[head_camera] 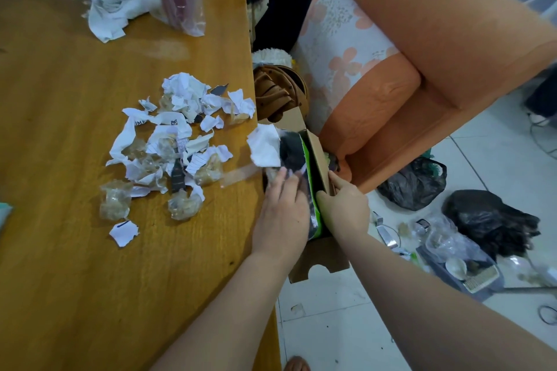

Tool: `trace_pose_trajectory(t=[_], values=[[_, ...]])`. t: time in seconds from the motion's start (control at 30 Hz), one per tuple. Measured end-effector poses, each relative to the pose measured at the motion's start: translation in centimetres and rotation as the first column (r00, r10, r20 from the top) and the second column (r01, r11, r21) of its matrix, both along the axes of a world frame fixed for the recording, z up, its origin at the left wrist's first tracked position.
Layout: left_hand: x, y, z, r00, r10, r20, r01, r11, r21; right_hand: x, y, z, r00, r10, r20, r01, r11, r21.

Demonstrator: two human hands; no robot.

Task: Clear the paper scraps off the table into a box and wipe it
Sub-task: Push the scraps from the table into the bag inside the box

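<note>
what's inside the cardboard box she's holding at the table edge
The box shows a green inner wall and something dark, blurred. A white scrap lies at its mouth. The left hand covers the near part, so deeper contents are hidden.

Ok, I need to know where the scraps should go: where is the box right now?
In the head view the box is held against the table's right edge, between the left hand and right hand, beside the orange sofa.

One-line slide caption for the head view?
Right hand steadies the box at the table edge while left hand sweeps paper scraps in.
</note>
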State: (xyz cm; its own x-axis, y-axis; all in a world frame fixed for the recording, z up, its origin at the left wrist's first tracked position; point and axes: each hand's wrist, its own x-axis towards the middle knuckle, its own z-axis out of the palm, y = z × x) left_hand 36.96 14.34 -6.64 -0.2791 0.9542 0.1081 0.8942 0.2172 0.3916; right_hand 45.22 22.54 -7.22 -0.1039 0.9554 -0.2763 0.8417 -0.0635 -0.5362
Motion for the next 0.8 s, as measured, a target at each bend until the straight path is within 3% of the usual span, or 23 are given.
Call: trace_pose_trajectory(t=[0.1,0.2,0.3,0.4,0.47,0.53,0.6,0.7,0.8], values=[[0.2,0.6,0.3,0.980,-0.182,0.085,0.179,0.983,0.043,0.3,0.2,-0.3,0.999,0.000,-0.038,0.000,1.000,-0.010],[-0.1,1.9,-0.2,0.935,-0.204,0.292,0.217,0.976,-0.014,1.0,0.5,-0.3,0.995,-0.028,-0.094,0.025,0.999,-0.040],[0.0,2.7,0.1,0.804,-0.051,0.592,0.083,0.996,-0.026,1.1,0.6,-0.3,0.985,-0.058,-0.164,0.049,0.997,-0.063],[-0.1,2.9,1.0,0.680,0.077,0.729,-0.089,0.996,-0.022,1.0,0.7,-0.4,0.969,-0.121,-0.214,0.104,0.991,-0.089],[-0.3,2.8,1.8,0.603,0.072,0.794,-0.117,0.993,-0.002,1.1,0.8,-0.3,0.961,-0.145,-0.236,0.125,0.987,-0.099],[-0.5,2.6,2.3,0.611,0.054,0.790,-0.082,0.997,-0.005,1.3,0.9,-0.3,0.956,-0.154,-0.251,0.130,0.985,-0.109],[-0.6,2.3,2.3,0.707,0.035,0.706,-0.061,0.998,0.011,1.6,1.1,-0.4,0.956,-0.158,-0.248,0.133,0.984,-0.116],[-1.1,1.8,2.6,0.876,0.041,0.481,-0.092,0.992,0.083,1.7,1.4,-0.6,0.952,-0.172,-0.255,0.143,0.982,-0.126],[-1.9,1.9,2.4,0.966,0.129,0.222,-0.160,0.979,0.127,1.7,1.5,-0.6,0.947,-0.172,-0.272,0.141,0.981,-0.133]])
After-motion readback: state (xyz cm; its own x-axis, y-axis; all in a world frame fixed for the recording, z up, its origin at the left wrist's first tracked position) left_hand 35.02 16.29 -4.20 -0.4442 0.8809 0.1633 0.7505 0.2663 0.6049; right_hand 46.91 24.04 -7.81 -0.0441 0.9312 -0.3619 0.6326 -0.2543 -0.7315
